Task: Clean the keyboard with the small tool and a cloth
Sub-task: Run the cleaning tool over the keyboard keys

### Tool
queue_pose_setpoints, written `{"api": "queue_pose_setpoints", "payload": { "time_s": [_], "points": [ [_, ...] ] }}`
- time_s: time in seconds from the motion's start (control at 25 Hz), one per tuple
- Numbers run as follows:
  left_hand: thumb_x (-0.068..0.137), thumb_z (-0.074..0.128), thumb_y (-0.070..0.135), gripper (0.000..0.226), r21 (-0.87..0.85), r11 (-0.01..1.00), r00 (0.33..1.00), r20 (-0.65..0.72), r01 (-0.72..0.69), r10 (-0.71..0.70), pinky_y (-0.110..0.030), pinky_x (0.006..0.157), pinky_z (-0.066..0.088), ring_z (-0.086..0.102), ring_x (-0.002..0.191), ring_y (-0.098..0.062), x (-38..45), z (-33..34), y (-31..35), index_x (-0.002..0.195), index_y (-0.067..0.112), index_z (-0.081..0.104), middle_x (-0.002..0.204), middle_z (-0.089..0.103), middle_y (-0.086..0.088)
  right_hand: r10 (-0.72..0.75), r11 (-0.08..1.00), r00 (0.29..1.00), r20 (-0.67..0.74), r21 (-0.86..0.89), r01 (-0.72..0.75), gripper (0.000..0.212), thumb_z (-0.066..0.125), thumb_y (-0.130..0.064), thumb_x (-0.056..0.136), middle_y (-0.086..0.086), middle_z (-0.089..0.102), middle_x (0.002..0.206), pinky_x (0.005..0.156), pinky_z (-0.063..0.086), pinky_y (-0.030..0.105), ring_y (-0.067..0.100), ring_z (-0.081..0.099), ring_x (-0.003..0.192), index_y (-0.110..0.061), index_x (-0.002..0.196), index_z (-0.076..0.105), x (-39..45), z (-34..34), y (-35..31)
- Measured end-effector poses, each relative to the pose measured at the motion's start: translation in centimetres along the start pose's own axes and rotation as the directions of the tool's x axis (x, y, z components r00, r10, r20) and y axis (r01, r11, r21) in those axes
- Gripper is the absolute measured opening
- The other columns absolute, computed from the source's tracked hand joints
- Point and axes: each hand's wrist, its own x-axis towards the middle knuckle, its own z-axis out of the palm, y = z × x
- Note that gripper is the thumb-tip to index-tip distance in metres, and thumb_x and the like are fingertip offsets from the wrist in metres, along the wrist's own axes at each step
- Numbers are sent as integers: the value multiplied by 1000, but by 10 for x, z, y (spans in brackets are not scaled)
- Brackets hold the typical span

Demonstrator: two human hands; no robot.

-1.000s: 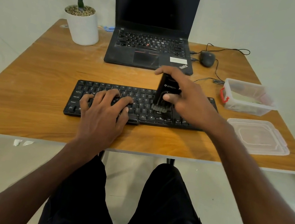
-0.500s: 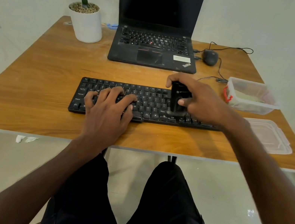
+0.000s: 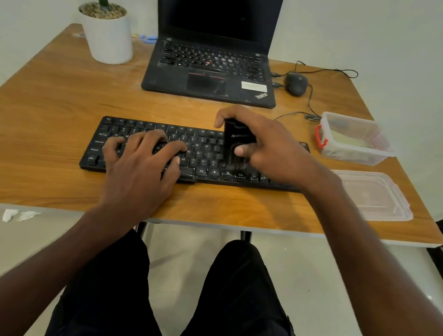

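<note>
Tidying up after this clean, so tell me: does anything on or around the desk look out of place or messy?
Two things: white paper scraps lie on the floor below the table's front left edge, and the plastic container stands open, its lid lying separately.

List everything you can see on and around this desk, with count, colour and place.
keyboard: one, black, desk front centre
brush tool: one, black, bristles on keyboard's right half
laptop: one, black, open, desk rear
mouse: one, black, wired, right of laptop
plant pot: one, white, rear left
container: one, clear, red clip, right
lid: one, clear, right front
desk: one, wooden
left hand: rests on keyboard
right hand: grips brush tool
</note>
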Motion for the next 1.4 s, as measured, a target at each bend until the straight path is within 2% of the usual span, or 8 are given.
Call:
{"api": "queue_pose_setpoints", "payload": {
  "time_s": [0.24, 0.4, 0.6, 0.76, 0.96, 1.16, 1.28, 1.4],
  "points": [
    [104, 41, 48, 40, -140, 990, 998, 54, 15, -7, -53, 113, 22, 47, 134, -21, 2, -2, -3, 136, 33, 60, 143, 54, 2, 278, 960, 904, -325, 76, -268, 66, 67, -3, 94, -2, 62, 114, 78, 63, 41, 22, 66, 105, -47, 138, 45, -40, -21, 45],
    [104, 44, 53, 40, -234, 971, 998, 26, -51, 58, -49, 114, 18, 44, 140, -16, 8, -3, 21, 135, 34, 60, 145, 53, 8, 298, 945, 826, -478, 268, -186, 64, 70, -5, 94, -6, 62, 118, 79, 65, 42, 16, 68, 104, -40, 140, 45, -50, -10, 44],
    [99, 56, 62, 51, -224, 961, 980, 79, -163, 185, -54, 118, 18, 39, 147, -17, 18, 13, 59, 142, 35, 57, 153, 49, 8, 104, 993, 960, -259, 82, -86, 68, 64, 1, 95, -9, 60, 133, 92, 61, 43, 16, 61, 122, -47, 141, 49, -55, 4, 35],
    [98, 58, 62, 47, -157, 963, 973, 43, -218, 227, -55, 116, 19, 40, 147, -19, 16, 22, 59, 135, 33, 63, 151, 53, 7, 214, 955, 910, -354, -120, -271, 73, 65, 2, 94, -3, 64, 129, 81, 62, 47, 21, 63, 114, -52, 139, 45, -65, -9, 48],
    [99, 56, 60, 45, -147, 963, 973, 15, -226, 231, -57, 115, 23, 47, 139, -20, 13, 20, 59, 132, 32, 66, 137, 59, 6, 90, 995, 925, -370, -6, -99, 72, 61, 5, 94, -3, 63, 125, 86, 60, 47, 18, 61, 113, -47, 142, 48, -63, 12, 44],
    [100, 53, 59, 44, -157, 961, 972, 10, -229, 234, -57, 114, 22, 51, 133, -20, 13, 19, 61, 130, 29, 67, 130, 61, 5, 187, 897, 837, -515, -258, -359, 75, 64, 5, 88, 0, 64, 119, 71, 56, 41, 24, 63, 102, -45, 142, 46, -68, -2, 50],
    [102, 50, 60, 45, -161, 956, 969, 1, -245, 248, -56, 114, 22, 52, 132, -21, 14, 20, 59, 129, 29, 67, 130, 61, 4, 106, 988, 874, -474, -46, -145, 70, 60, 5, 93, -2, 64, 122, 80, 60, 45, 19, 63, 106, -44, 142, 48, -65, 22, 43],
    [103, 47, 60, 46, -157, 956, 968, -4, -248, 250, -56, 113, 23, 53, 131, -22, 15, 21, 59, 129, 29, 68, 130, 62, 4, 114, 983, 913, -393, -92, -162, 71, 62, 4, 94, -2, 65, 123, 81, 61, 47, 20, 64, 108, -47, 140, 46, -61, 14, 46]
  ]
}}
